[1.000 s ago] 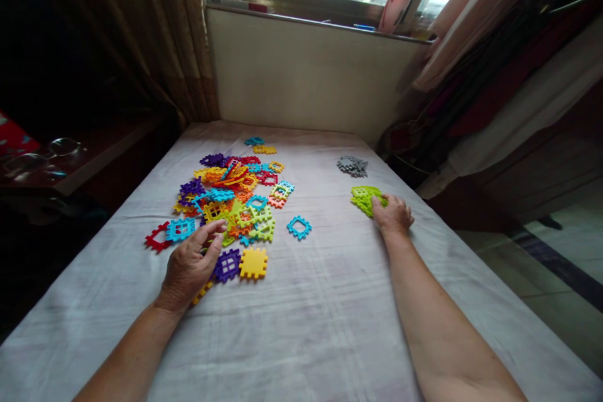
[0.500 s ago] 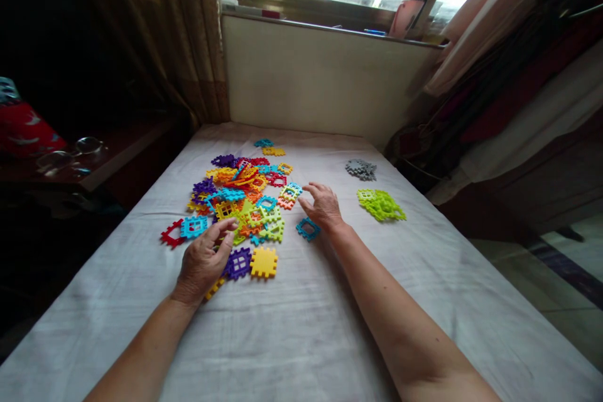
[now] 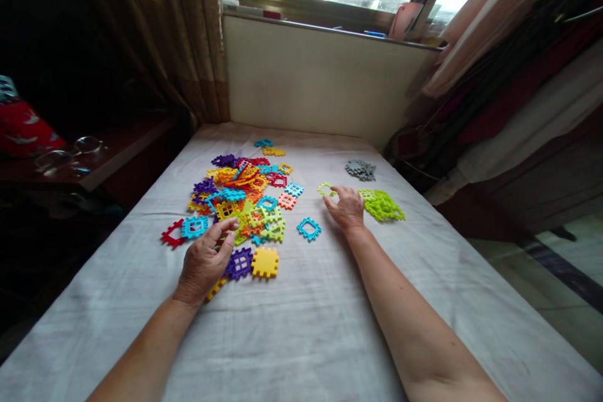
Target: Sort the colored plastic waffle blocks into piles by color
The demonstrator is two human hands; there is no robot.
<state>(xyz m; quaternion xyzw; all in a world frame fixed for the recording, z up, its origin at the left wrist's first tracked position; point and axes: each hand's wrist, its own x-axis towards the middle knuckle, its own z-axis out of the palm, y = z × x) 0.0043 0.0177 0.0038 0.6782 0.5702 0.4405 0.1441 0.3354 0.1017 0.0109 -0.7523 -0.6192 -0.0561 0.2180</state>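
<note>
1. Hand, right: one; thumb and fingertips pinching one pale green frame tile, between the mixed pile and the green stack.
2. Pale green frame tile: one; thin, plastic-looking, toothed edge, open centre.
3. Hand, left: one; fingers loosely curved, thumb set apart from them, at the near edge of the mixed pile.
4. Mixed pile: one; flat notched tiles in purple, red, yellow, orange, blue and green, overlapping too closely to count.
5. Green stack: one; right of the right hand, glossy lime pieces, with one pale green window tile at its left edge.
6. Grey stack: one; matt toothed pieces, beyond the green stack; number unclear.
7. Blue frame tile: one; open centre, lying apart.
8. Solid yellow tile: one; square, beside one purple window tile with crossbars.
9. Light blue window tile: one; just beyond one salmon tile.
10. Red frame tile: one; at far left, against one blue window tile.
11. Cloth: one; pale, softly creased, under all the tiles.
12. Eyeglasses: one pair; clear lenses, on a dark wooden ledge.
</note>
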